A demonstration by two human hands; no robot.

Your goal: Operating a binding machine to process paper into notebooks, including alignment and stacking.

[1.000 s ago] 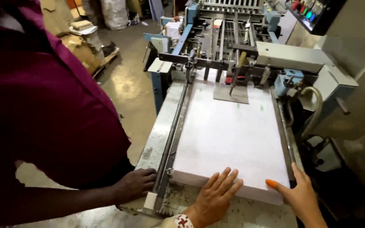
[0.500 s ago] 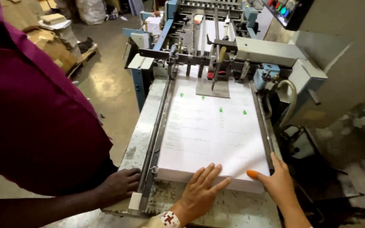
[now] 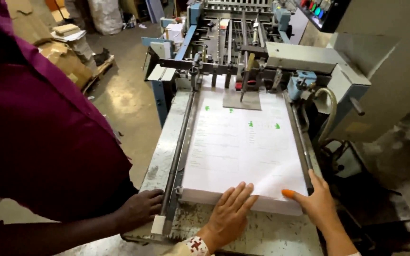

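Workshop floor and big metal paper machine (image 3: 262, 52) are filling the view; the paper stack (image 3: 243, 147) is now showing printed sheets where it looked blank. Left hand (image 3: 228, 215) is pressing flat, open, on its near edge; right hand (image 3: 316, 204), orange-capped thumb, is lifting a corner. A co-worker's hand (image 3: 141, 208) is resting on the frame.

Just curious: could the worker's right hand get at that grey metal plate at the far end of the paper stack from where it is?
Probably yes: the right hand rests at the stack's near corner, and only flat paper lies before the plate.
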